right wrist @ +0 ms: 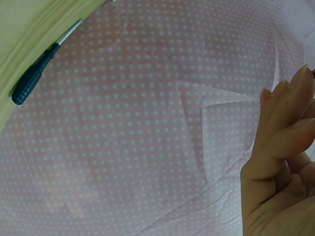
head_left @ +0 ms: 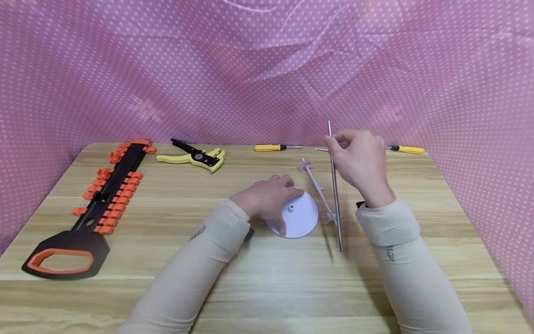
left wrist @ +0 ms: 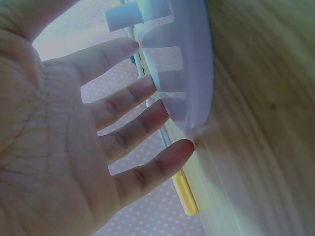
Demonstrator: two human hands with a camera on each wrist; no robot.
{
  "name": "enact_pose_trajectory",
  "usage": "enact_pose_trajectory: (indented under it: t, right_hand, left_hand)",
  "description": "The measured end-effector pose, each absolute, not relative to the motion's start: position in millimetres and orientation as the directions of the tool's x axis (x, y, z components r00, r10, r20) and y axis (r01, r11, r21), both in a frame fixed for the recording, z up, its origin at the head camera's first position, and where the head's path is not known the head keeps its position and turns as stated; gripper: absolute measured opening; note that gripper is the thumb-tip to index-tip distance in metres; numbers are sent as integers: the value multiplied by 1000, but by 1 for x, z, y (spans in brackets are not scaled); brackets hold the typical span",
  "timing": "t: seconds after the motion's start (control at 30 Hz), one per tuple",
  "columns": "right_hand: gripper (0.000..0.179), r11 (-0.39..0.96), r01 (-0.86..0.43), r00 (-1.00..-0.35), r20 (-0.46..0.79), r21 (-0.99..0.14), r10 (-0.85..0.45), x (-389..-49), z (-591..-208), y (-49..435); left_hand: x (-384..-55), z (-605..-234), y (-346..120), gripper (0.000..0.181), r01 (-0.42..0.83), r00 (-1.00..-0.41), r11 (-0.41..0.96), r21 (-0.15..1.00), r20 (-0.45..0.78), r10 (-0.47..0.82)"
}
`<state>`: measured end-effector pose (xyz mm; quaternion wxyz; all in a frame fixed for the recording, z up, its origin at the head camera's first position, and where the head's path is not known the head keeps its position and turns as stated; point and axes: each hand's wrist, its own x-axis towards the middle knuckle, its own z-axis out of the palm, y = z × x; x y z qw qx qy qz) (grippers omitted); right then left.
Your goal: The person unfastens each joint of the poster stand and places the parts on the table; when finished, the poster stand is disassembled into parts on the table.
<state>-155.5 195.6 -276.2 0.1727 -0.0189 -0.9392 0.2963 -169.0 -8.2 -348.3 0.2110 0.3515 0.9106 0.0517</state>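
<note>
A white round disc base (head_left: 302, 218) with a short hollow peg in its middle lies on the table. My left hand (head_left: 269, 197) spreads over its left side, fingertips touching the disc. Those fingers look fairly straight in the left wrist view, where the disc (left wrist: 197, 64) stands edge-on. With thumb and fingers my right hand (head_left: 362, 160) pinches a thin metal rod (head_left: 335, 195) near its upper end. The rod slants above the table, to the right of the disc. Only part of the right hand (right wrist: 283, 167) shows in the right wrist view; the rod is not visible there.
Between disc and rod lies a pale plastic bar (head_left: 318, 188) with clear end pieces. Yellow wire strippers (head_left: 200, 157) and yellow-handled screwdrivers (head_left: 269, 148) lie along the back edge. A black rack with orange clips (head_left: 100, 199) is at left. Pink dotted cloth (head_left: 250, 69) surrounds the table.
</note>
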Motion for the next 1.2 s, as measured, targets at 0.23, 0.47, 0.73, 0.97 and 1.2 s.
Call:
enact_pose_trajectory:
  t: [0.23,0.47,0.73,0.97,1.2]
  right_hand:
    - [32,826,-62,-948,293,-560,128,-160,-280,199]
    - [31,829,-59,-950,286,-556,124,-164,-283,202]
    - [32,833,-48,-955,270,-552,124,-165,-286,204]
    - [31,830,-45,-954,270,-555,128,-167,-288,205]
    - [33,842,-43,-959,258,-538,116,-167,-289,207]
  left_hand:
    - [-170,-348,-8,111,620,-662,746,243,-349,664]
    - [-170,-348,-7,112,622,-662,746,238,-349,663]
    - [-169,-348,-7,112,625,-662,745,234,-347,665]
    - [-169,-348,-8,112,626,-660,742,239,-345,668]
    - [-168,-347,-8,111,626,-661,742,240,-343,668]
